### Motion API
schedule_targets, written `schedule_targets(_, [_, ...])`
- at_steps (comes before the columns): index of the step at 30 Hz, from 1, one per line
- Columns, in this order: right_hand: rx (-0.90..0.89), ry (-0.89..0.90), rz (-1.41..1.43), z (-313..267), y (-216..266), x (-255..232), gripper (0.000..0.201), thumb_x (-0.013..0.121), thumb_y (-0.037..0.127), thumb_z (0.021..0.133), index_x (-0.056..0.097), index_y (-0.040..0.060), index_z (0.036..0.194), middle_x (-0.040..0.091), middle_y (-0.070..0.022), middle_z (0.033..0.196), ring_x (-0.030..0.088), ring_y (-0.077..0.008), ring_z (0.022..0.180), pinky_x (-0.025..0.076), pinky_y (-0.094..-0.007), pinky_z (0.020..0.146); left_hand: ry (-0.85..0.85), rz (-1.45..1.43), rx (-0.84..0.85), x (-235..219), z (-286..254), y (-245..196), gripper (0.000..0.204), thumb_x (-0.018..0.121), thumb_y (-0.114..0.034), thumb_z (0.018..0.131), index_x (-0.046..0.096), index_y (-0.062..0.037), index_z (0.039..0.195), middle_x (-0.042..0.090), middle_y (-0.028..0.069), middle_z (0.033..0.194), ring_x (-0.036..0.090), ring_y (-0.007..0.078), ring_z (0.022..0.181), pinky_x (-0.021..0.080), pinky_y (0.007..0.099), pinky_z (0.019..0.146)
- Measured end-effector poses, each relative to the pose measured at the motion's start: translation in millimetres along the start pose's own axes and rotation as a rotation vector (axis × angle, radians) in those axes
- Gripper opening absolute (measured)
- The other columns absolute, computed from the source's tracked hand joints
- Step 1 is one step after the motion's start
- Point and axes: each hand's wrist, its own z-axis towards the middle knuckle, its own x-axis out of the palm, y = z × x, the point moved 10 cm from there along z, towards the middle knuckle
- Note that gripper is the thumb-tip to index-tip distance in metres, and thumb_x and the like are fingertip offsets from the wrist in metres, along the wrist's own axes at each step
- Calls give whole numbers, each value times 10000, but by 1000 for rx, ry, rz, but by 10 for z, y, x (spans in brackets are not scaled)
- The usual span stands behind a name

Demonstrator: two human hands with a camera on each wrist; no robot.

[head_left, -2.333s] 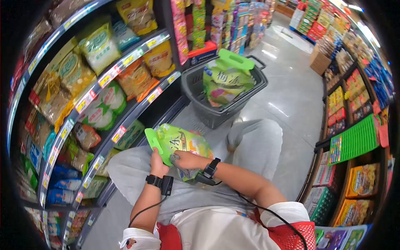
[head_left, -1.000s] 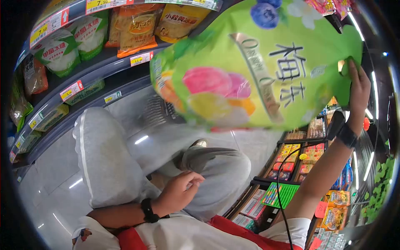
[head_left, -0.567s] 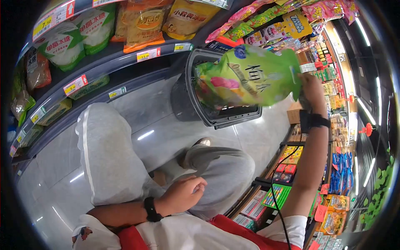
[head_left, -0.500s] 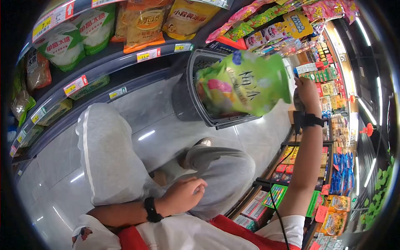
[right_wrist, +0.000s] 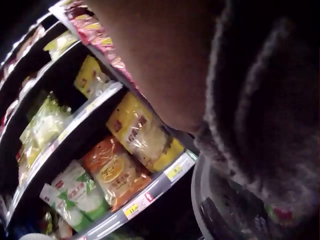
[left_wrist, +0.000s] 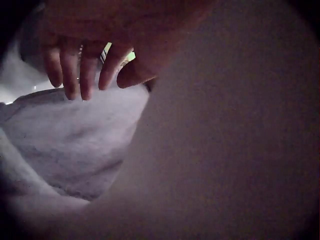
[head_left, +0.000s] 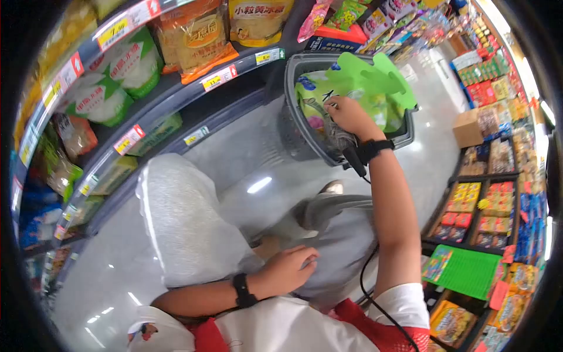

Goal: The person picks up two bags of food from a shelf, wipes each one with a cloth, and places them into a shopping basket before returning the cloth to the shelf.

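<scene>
Over the basket [head_left: 285,111] in the head view, my right hand [head_left: 353,118] has its fingers curled, with a grey fuzzy cloth [head_left: 339,139] bunched beneath the palm. That cloth fills the right side of the right wrist view, dark and close. Below the hand, green jelly pouches [head_left: 314,88] with fruit pictures lie inside the dark grey basket, partly covered by the hand. Green plastic carry handles [head_left: 394,82] stick up above its rim. My left hand [head_left: 288,271] rests near the lap, fingers loosely bent and holding nothing; the left wrist view shows its fingers apart over grey trousers [left_wrist: 75,135].
Curved shelves [head_left: 170,94] of bagged rock sugar [head_left: 202,44] run along the left, beside the basket. Hanging snack packs [head_left: 375,23] are behind it. To the right stands a display [head_left: 469,217] of boxed goods with a green tray [head_left: 469,271]. A cable [head_left: 366,276] runs along my right arm.
My right hand swings a green jelly pouch over the basket, lowers it in and lets go of its handle, then moves left over the pouches. The left hand leaves the pouch and rests near the lap.
</scene>
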Motion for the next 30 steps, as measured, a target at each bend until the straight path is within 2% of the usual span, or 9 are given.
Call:
schedule_targets(8, [58, 230, -83, 270, -561, 535, 444, 560, 178, 845, 614, 119, 1282, 671, -242, 1152, 641, -407, 1091, 508, -475, 944, -3, -26, -176, 3, 220, 426, 237, 587, -144, 973, 622, 10, 1150, 689, 147, 1064, 674, 238, 978, 527, 346, 845])
schedule_targets(10, [227, 115, -108, 667, -1652, 680, 502, 591, 188, 875, 561, 186, 1376, 669, -255, 1153, 629, -427, 1089, 494, -456, 949, -9, -14, -253, -57, 270, 492, 242, 587, -155, 976, 621, 8, 1152, 685, 155, 1071, 673, 248, 976, 526, 354, 852])
schedule_targets(11, [278, -3, -58, 321, -1348, 97, 604, 607, 152, 864, 473, 224, 1448, 633, -247, 1245, 609, -414, 1137, 486, -454, 970, -13, -14, -294, -84, 251, 519, 245, 588, -160, 977, 621, 7, 1152, 684, 160, 1075, 673, 253, 976, 526, 358, 856])
schedule_targets(12, [270, -12, -143, 370, -1719, 172, 742, 622, 144, 854, 334, 263, 1528, 514, -259, 1407, 563, -411, 1222, 473, -454, 1003, -7, 50, -298, -130, 249, 498, 260, 592, -166, 975, 618, 4, 1171, 679, 168, 1097, 667, 268, 1000, 523, 364, 872])
schedule_targets(15, [494, 120, -201, 108, -1971, 196, 927, 710, 333, 875, 109, 364, 1580, 191, -189, 1625, 436, -407, 1372, 407, -467, 1105, -34, 246, -208, -416, 227, 143, 321, 603, -186, 970, 600, -10, 1239, 657, 192, 1173, 644, 312, 1078, 507, 380, 926])
schedule_targets(18, [501, 55, -52, 274, -2185, 388, 866, 653, 343, 911, 114, 322, 1588, 182, -261, 1605, 304, -431, 1443, 315, -466, 1171, -71, 452, -18, -991, 122, -696, 409, 601, -208, 971, 554, -29, 1336, 623, 197, 1265, 600, 335, 1177, 476, 393, 988])
schedule_targets(21, [449, -25, -16, 360, -2187, 382, 817, 618, 298, 925, 140, 274, 1587, 214, -292, 1584, 319, -448, 1430, 324, -472, 1163, -221, 480, -44, -1829, -44, -923, 438, 554, -221, 997, 513, -25, 1388, 617, 142, 1304, 573, 276, 1233, 443, 391, 1036])
schedule_targets(25, [372, -46, 1, 236, -1976, 286, 774, 587, 245, 933, 165, 210, 1581, 324, -312, 1526, 429, -462, 1349, 383, -472, 1111, -565, 181, -219, -2897, -262, -449, 400, 541, -161, 996, 536, 1, 1363, 587, 178, 1351, 547, 269, 1270, 411, 359, 1067])
schedule_targets(30, [117, -30, 47, 43, -1469, 44, 423, 614, 267, 920, 631, 58, 1287, 665, -246, 1187, 621, -401, 1136, 470, -445, 993, -649, 559, -378, -3773, -522, 1261, 598, 620, -195, 939, 411, 23, 1456, 455, 267, 1462, 430, 359, 1371, 310, 393, 1144])
